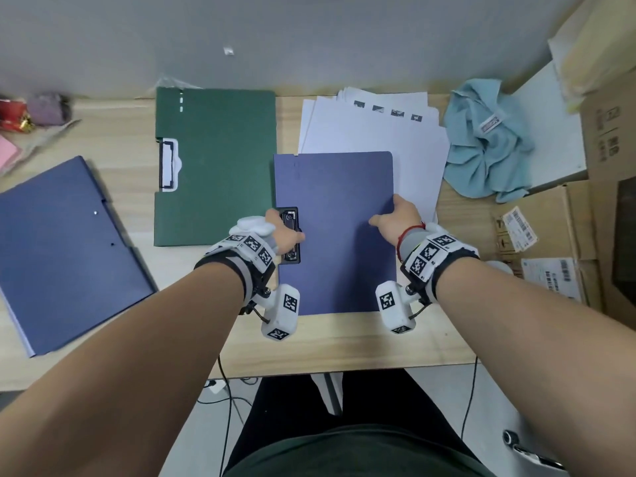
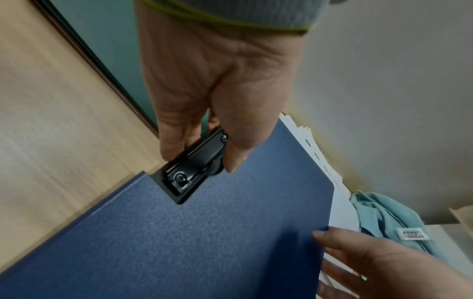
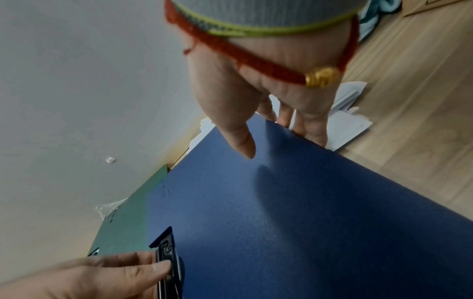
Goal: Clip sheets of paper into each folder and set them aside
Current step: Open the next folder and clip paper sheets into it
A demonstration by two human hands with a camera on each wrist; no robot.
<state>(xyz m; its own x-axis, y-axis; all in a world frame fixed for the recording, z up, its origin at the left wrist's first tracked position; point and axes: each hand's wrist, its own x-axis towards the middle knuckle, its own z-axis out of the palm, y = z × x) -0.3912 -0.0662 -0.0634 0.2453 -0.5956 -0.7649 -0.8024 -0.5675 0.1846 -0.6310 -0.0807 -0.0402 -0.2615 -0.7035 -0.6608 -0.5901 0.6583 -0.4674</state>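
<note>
Blue folder: closed textured blue plastic folder (image 1: 335, 232) lies flat on the light wooden desk (image 1: 344, 339), its far right part overlapping the loose stack of white paper sheets (image 1: 375, 132).
Left hand: left hand (image 1: 287, 234) pinches the black metal clip (image 1: 292, 235) at the folder's left edge, thumb on one side and fingers on the other.
Right hand: right hand (image 1: 399, 220) grips the folder's right edge, thumb on the cover, fingers curled beneath.
Other folders: dark green folder (image 1: 216, 166) lies just beside it; a second blue folder (image 1: 65, 249) sits well apart at the left.
Risk, sheets: lifting the cover may drag or fan the papers underneath.
Risk, clip: the sprung clip may snap shut if the pinch slips.
Risk, crowding: swinging the folder may nudge the green one.
</note>
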